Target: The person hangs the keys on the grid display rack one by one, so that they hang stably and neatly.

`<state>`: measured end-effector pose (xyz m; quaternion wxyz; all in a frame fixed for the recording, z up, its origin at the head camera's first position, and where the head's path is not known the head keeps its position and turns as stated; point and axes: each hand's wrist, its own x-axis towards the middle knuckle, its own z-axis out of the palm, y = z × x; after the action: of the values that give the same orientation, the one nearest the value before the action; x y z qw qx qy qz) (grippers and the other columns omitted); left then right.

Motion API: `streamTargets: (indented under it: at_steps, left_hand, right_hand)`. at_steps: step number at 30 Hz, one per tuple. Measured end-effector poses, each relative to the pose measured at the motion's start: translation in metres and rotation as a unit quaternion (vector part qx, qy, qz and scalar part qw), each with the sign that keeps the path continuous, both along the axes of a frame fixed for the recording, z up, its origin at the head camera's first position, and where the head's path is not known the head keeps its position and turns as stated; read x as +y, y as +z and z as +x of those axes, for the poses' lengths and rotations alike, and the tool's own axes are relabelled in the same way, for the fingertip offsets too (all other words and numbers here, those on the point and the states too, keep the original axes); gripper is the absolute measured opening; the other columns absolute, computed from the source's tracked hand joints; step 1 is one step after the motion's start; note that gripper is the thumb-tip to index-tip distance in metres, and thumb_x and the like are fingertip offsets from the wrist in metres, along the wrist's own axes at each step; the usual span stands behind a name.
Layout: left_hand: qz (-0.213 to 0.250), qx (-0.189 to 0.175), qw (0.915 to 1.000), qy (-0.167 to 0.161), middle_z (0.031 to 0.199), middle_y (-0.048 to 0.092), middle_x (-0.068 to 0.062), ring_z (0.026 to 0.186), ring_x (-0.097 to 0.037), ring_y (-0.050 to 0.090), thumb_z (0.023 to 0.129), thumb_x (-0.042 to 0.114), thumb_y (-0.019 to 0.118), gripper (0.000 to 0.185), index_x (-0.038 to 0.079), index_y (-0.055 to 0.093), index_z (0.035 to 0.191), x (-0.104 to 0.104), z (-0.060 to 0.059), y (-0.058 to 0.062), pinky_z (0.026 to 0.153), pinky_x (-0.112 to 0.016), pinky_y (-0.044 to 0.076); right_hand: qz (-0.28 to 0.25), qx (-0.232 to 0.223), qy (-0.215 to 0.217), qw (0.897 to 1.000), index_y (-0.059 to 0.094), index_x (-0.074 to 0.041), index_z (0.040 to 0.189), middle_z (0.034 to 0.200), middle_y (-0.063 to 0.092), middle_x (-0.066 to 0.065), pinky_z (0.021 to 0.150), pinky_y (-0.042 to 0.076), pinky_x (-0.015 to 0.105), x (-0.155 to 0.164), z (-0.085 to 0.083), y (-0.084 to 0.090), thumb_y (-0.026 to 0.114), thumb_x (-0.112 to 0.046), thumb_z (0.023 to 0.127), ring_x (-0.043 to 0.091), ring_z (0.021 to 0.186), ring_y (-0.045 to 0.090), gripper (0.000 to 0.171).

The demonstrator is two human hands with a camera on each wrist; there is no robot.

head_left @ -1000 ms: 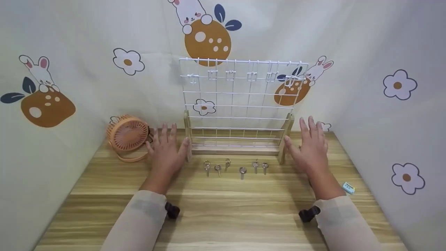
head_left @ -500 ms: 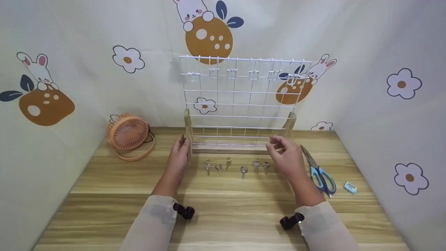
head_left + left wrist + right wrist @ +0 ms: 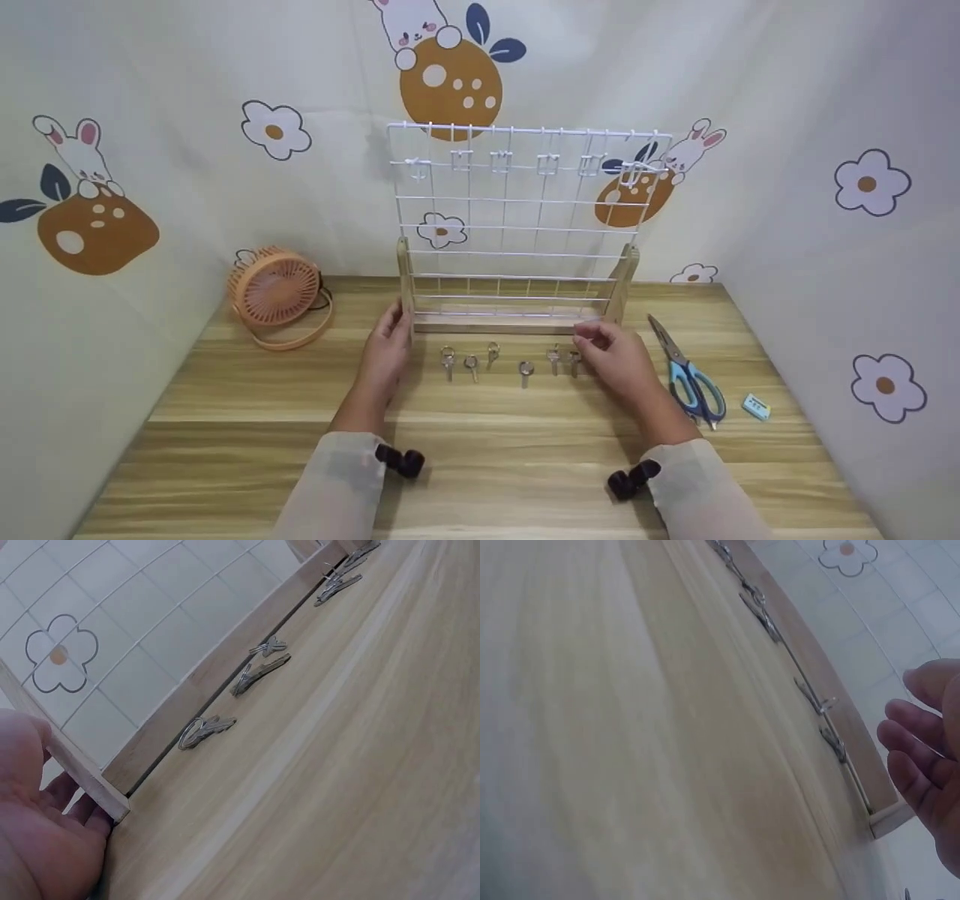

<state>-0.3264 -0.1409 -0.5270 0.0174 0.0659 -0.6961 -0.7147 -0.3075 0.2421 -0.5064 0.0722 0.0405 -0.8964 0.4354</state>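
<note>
Six keys point(image 3: 526, 373), rings attached, lying loose in an uneven row on the table point(image 3: 480, 472), just on the near side of the wooden stand point(image 3: 506, 328); three sit toward the left, three toward the right. White wire rack point(image 3: 504, 199) upright in the stand, six white hooks point(image 3: 547, 161) along its upper part. Left hand point(image 3: 385, 356) at the stand's left leg, fingers passing along the outer side; cannot tell whether it grips the leg or only rests against it. Right hand point(image 3: 619, 358) released, fingers loosely bent, thumb apart from them, holding nothing; it's in front of the stand's right leg, right beside the rightmost key, partly covering it in the head view. Orange fan point(image 3: 277, 289) far left on the table. Blue-handled scissors point(image 3: 684, 375) right of the right hand, blades pointing far; small light-blue packet point(image 3: 757, 406) further right. Black wrist cameras point(image 3: 401, 461) on both sleeves point(image 3: 330, 487). Patterned sheet point(image 3: 330, 202) behind, with flowers, rabbits and oranges.
</note>
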Motion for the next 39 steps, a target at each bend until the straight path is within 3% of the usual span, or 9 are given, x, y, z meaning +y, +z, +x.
streamTargets:
  at_steps: [8, 18, 26, 33, 39]
  left_hand:
    - [0.002, -0.002, 1.0000, 0.009, 0.170, 0.044, -0.014, 0.158, -0.029, 0.040, 0.115, 0.029, 0.049, 0.055, 0.013, 0.038, 0.167, -0.004, 0.000, -0.003, 0.133, -0.043, 0.035]
    - [0.012, 0.001, 0.9999, -0.006, 0.171, 0.042, -0.012, 0.158, -0.026, 0.039, 0.115, 0.029, 0.050, 0.054, 0.014, 0.039, 0.167, -0.005, 0.000, -0.003, 0.132, -0.042, 0.035]
    - [0.006, -0.007, 0.9997, -0.024, 0.173, 0.039, -0.009, 0.160, -0.027, 0.037, 0.115, 0.034, 0.050, 0.057, 0.018, 0.036, 0.168, -0.012, 0.002, -0.004, 0.132, -0.044, 0.036]
    - [0.011, -0.014, 0.9992, -0.035, 0.174, 0.038, -0.009, 0.159, -0.026, 0.038, 0.115, 0.033, 0.051, 0.058, 0.018, 0.036, 0.168, -0.018, 0.003, -0.003, 0.132, -0.045, 0.036]
    - [0.028, -0.018, 0.9973, -0.066, 0.175, 0.037, -0.007, 0.159, -0.026, 0.038, 0.115, 0.029, 0.051, 0.057, 0.017, 0.035, 0.169, -0.022, -0.001, -0.002, 0.132, -0.044, 0.036]
  right_hand:
    - [0.047, -0.012, 0.020, 0.999, 0.080, -0.011, 0.121, 0.114, 0.082, 0.006, 0.098, 0.062, 0.044, 0.012, -0.001, -0.003, 0.078, -0.014, 0.097, 0.024, 0.106, 0.074, 0.024]
    - [0.068, -0.050, 0.087, 0.993, 0.077, -0.009, 0.129, 0.128, 0.078, 0.011, 0.109, 0.058, 0.050, 0.016, -0.001, -0.011, 0.078, -0.001, 0.094, 0.030, 0.122, 0.073, 0.036]
    - [0.078, -0.037, 0.105, 0.991, 0.079, -0.007, 0.123, 0.118, 0.080, 0.011, 0.103, 0.061, 0.049, 0.013, -0.002, -0.014, 0.075, 0.004, 0.093, 0.030, 0.113, 0.075, 0.031]
    - [0.081, -0.039, 0.085, 0.992, 0.081, -0.012, 0.117, 0.112, 0.081, 0.007, 0.101, 0.061, 0.048, 0.009, -0.001, -0.015, 0.076, 0.002, 0.093, 0.025, 0.108, 0.074, 0.028]
    - [0.085, -0.033, 0.072, 0.993, 0.081, -0.012, 0.114, 0.104, 0.081, 0.004, 0.096, 0.062, 0.044, 0.012, -0.001, -0.009, 0.076, -0.001, 0.096, 0.021, 0.101, 0.073, 0.022]
